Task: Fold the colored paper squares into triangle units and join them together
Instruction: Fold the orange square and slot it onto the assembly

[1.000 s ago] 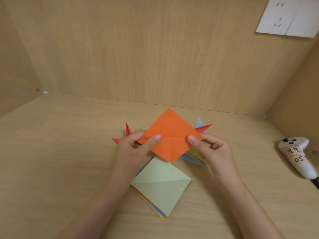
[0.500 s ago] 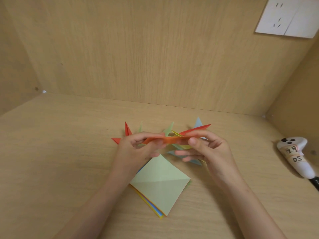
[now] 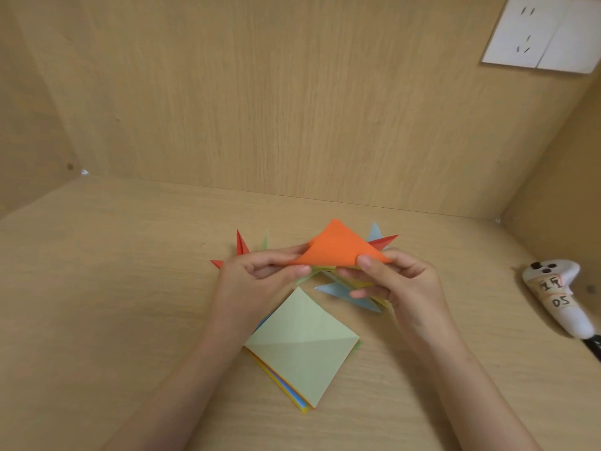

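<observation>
Head view: orange paper [image 3: 338, 247], folded into a triangle w/ its peak pointing away, is held just above the table [image 3: 113, 288], over the joined spiky units [image 3: 344, 292]. L hand [image 3: 257, 275] comes in from bottom-left, forearm angled up, and pinches the sheet's left corner btw thumb and index; other fingers curl under. R hand [image 3: 400, 281] comes in from bottom-right, thumb on top of the right corner, index under it; remaining fingers reach loosely leftward beneath the paper. The units lie on the table under both hands, w/ red, blue and green tips sticking out. Stack of paper squares [image 3: 302, 346], pale green on top, lies nearer, btw the forearms. White controller [image 3: 553, 291] w/ taped labels lies far right. Wall socket plate [image 3: 540, 34] sits top right.
</observation>
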The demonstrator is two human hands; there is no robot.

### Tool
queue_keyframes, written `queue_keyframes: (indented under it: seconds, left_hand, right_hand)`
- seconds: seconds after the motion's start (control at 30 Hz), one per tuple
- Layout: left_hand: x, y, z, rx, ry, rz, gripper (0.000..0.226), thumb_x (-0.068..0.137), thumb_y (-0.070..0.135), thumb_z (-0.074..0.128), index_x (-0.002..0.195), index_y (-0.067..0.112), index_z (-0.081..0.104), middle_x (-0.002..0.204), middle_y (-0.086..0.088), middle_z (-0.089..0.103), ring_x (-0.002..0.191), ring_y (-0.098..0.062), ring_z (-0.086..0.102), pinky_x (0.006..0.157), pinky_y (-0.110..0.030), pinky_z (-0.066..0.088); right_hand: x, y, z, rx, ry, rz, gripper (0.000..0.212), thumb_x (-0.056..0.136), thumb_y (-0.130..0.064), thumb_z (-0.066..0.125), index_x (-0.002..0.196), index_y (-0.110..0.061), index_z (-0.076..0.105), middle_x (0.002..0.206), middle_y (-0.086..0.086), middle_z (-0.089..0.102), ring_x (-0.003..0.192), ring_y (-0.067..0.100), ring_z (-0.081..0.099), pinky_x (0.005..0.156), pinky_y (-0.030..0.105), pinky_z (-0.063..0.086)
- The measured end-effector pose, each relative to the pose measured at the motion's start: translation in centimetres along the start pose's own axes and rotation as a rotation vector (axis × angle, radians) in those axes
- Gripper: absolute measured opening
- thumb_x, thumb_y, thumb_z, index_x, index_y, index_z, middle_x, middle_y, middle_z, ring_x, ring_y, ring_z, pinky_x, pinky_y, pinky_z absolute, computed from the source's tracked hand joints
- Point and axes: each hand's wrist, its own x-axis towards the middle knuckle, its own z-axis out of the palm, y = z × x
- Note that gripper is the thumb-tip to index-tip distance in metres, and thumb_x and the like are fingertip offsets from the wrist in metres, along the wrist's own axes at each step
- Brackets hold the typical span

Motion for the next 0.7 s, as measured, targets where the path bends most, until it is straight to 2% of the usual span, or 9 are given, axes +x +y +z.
queue_keyframes:
  seconds: [0.1,0.17,0.3,0.4,0.6,0.7]
  left_hand:
    - [0.17,-0.26,0.05,0.014,0.001,-0.002,0.019,0.068,-0.008,0.073,0.060,0.008,0.065,0.096,0.010,0.070,0.080,0.002,0.069,0.070,-0.013,0.052]
    - [0.23,-0.35,0.01,0.049,0.022,-0.001,0.021,0.070,-0.003,0.074,0.055,0.005,0.060,0.103,0.009,0.068,0.082,0.002,0.069,0.072,-0.012,0.052]
    - [0.21,-0.26,0.07,0.022,0.085,-0.020,0.019,0.071,-0.004,0.074,0.060,0.001,0.060,0.086,0.008,0.072,0.071,0.001,0.068,0.061,-0.009,0.049]
    - [0.28,-0.30,0.00,0.036,0.101,-0.023,0.017,0.069,-0.005,0.076,0.072,0.007,0.063,0.071,0.007,0.071,0.065,0.001,0.066,0.061,-0.010,0.049]
    - [0.33,-0.30,-0.20,0.017,0.010,-0.069,0.046,0.072,-0.011,0.071,0.099,0.023,0.055,0.076,0.003,0.072,0.071,-0.006,0.068,0.067,-0.017,0.054]
    - [0.20,-0.24,-0.19,-0.006,-0.068,-0.097,0.050,0.068,0.000,0.075,0.107,0.026,0.058,0.082,0.001,0.074,0.077,-0.008,0.068,0.072,-0.022,0.055]
  right_hand:
    - [0.06,0.20,0.16,-0.022,-0.019,0.004,0.018,0.070,-0.015,0.069,0.081,0.000,0.067,0.083,0.019,0.073,0.083,0.030,0.072,0.054,0.028,0.056]
    - [0.02,0.28,0.30,-0.016,-0.036,0.012,0.018,0.071,-0.015,0.069,0.080,0.001,0.065,0.081,0.018,0.072,0.082,0.030,0.072,0.054,0.027,0.056]
    - [-0.08,0.39,0.53,-0.016,-0.051,0.021,0.017,0.073,-0.013,0.067,0.081,0.002,0.064,0.079,0.015,0.072,0.079,0.028,0.071,0.054,0.026,0.055]
    - [-0.11,0.46,0.68,-0.015,-0.038,0.017,0.017,0.074,-0.011,0.067,0.084,0.002,0.063,0.076,0.014,0.072,0.074,0.026,0.071,0.055,0.026,0.055]
    - [0.18,0.76,0.59,0.001,0.012,0.006,0.019,0.078,0.005,0.066,0.095,-0.001,0.059,0.072,0.016,0.070,0.062,0.023,0.070,0.056,0.027,0.057]
    - [0.19,0.84,0.59,-0.039,-0.005,-0.021,0.021,0.078,0.008,0.066,0.096,0.002,0.058,0.071,0.014,0.071,0.060,0.024,0.069,0.057,0.026,0.057]
